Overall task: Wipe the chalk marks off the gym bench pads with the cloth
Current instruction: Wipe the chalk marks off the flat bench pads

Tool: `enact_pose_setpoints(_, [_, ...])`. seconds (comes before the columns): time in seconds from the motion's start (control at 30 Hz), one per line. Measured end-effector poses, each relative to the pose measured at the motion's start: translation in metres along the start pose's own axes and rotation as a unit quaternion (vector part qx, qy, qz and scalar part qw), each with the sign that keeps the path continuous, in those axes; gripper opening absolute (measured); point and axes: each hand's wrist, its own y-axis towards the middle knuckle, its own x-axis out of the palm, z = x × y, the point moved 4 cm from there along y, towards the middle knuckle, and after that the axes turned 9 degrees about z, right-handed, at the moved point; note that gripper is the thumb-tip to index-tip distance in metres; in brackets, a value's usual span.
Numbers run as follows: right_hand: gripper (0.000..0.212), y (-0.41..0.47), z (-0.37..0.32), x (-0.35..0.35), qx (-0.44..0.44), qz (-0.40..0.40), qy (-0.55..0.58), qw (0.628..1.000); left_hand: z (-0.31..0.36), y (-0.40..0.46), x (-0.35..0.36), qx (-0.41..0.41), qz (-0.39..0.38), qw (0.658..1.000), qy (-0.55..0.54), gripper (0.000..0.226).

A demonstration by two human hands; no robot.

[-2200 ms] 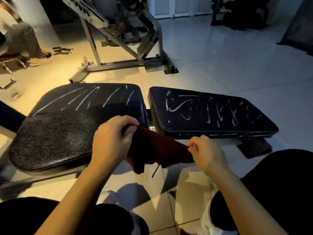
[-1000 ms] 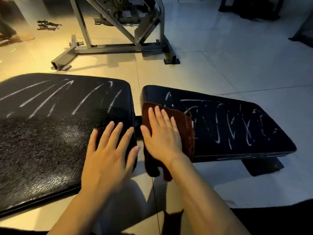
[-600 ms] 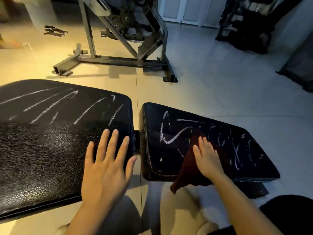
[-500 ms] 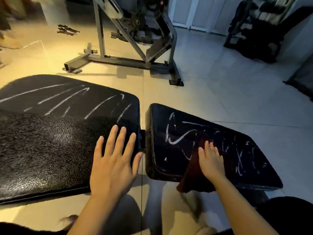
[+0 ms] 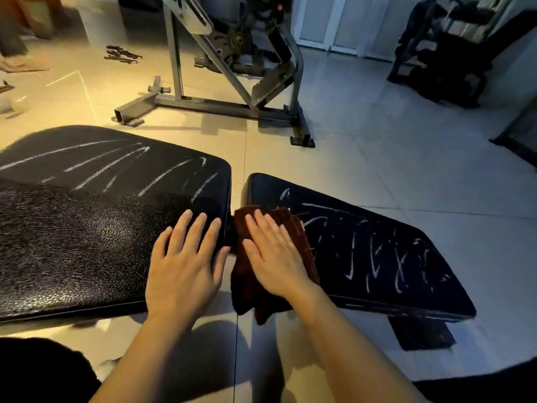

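Pale floor tiles (image 5: 377, 146) surround two black pads, where the left hand (image 5: 186, 266) lies flat and wide on the left pad (image 5: 87, 228), probably for support, while the right hand (image 5: 274, 251), fingers straight, presses the brown cloth (image 5: 247, 286) on the near left end of the right pad (image 5: 392, 257), whose chalk marks (image 5: 374, 257) remain.

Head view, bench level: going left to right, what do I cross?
Left pad with chalk streaks → left hand flat on its end → cloth under the right hand → right pad, scribbles still on it.
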Motion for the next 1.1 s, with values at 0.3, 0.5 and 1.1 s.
enact_pose_setpoints(0.3, [0.055, -0.051, 0.13, -0.019, 0.244, 0.013, -0.03, 0.969, 0.0, -0.004, 0.001, 0.033, 0.036, 0.999, -0.002, 0.049])
enact_pose_setpoints(0.5, [0.055, -0.014, 0.022, 0.002, 0.076, 0.014, -0.01, 0.997, 0.005, -0.006, 0.002, 0.037, 0.043, 0.998, 0.014, 0.044])
enact_pose_setpoints(1.1, [0.054, -0.048, 0.114, -0.014, 0.255, 0.021, -0.049, 0.966, 0.003, -0.001, 0.015, 0.029, -0.161, 0.986, 0.041, 0.077])
